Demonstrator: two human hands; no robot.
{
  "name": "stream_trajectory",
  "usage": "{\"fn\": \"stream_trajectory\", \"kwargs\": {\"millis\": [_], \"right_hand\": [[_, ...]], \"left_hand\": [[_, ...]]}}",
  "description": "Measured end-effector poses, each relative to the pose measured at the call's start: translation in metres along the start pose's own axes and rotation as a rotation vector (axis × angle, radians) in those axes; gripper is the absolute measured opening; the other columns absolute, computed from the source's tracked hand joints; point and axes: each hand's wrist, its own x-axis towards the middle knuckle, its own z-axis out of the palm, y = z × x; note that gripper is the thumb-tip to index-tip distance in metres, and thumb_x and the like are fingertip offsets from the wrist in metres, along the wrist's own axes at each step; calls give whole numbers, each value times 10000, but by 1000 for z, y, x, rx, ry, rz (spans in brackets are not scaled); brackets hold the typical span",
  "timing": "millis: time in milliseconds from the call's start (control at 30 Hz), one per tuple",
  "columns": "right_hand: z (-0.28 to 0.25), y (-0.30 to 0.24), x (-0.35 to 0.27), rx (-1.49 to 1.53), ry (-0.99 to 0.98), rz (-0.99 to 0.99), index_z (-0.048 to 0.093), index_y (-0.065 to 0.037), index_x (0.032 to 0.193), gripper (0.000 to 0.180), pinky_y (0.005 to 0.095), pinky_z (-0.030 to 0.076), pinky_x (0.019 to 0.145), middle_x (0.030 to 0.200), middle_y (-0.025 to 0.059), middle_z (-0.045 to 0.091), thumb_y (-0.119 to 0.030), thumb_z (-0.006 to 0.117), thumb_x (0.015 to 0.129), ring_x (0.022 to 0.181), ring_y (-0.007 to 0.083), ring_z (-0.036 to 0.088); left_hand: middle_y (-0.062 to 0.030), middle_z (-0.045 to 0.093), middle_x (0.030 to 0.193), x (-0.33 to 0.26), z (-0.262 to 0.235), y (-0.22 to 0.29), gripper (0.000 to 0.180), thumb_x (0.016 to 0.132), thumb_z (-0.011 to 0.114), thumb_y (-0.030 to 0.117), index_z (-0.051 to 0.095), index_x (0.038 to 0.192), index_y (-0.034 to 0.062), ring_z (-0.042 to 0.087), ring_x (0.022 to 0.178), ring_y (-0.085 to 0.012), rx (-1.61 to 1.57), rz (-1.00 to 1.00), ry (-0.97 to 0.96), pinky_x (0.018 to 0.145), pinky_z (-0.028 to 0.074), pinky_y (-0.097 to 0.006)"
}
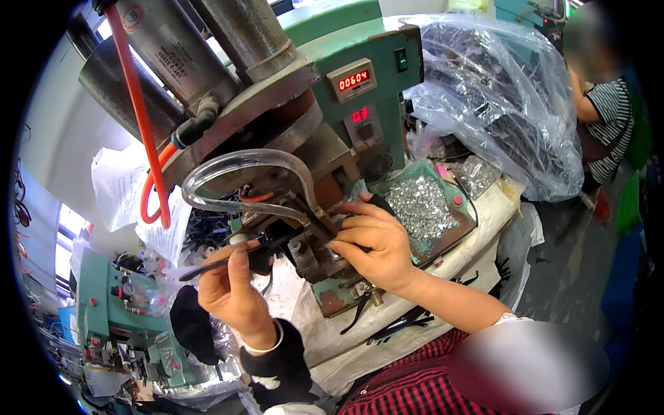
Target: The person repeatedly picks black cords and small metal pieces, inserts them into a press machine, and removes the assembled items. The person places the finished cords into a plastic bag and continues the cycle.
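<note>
Head view. The left hand (232, 290) is closed in a pinch around a thin black strip (218, 263), thumb and forefinger clamping its near end. The strip runs roughly level, its free end pointing left, its other end reaching toward the die area of the green press machine (360, 41). The left wrist carries a pale bracelet above a dark sleeve.

The right hand (373, 242) rests against the front of the metal tooling block (315, 252), fingers curled and pressed to the fixture. Whether they grip a small part cannot be determined; the fingertips are hidden against the metal.

Above the tooling, a clear curved guard tube (242, 166) arcs over the work point, leaving only a narrow gap beneath it. An orange air hose (142, 117) hangs down the left side of the steel cylinders (166, 48).

Just behind the right hand, a shallow green tray (453, 232) holds a heap of small silver metal pieces (418, 204), its near rim close to the knuckles. A large clear plastic bag (498, 97) of dark parts occupies the bench to the right. Loose black strips (398, 325) lie at the cloth-covered bench edge below the right forearm. A second person in a striped top (612, 111) stands at far right, well apart.
</note>
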Motion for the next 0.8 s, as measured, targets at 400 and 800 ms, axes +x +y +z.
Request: {"fn": "stream_trajectory", "kwargs": {"millis": [400, 800], "right_hand": [[-98, 62, -51, -967, -162, 295, 745, -64, 946, 222, 491, 484, 966, 1153, 170, 671, -150, 794, 748, 1271, 385, 540], [-81, 83, -33, -579, 12, 258, 707, -43, 901, 80, 446, 496, 822, 932, 139, 696, -88, 701, 836, 938, 348, 635]], "left_hand": [[-150, 740, 944, -53, 17, -5, 195, 757, 799, -5, 722, 936, 15, 681, 681, -248, 482, 590, -556, 583, 540, -331], [-90, 736, 921, -54, 25, -36, 255, 738, 827, 51, 702, 960, 63, 586, 542, -129, 532, 773, -541, 457, 400, -260]]}}
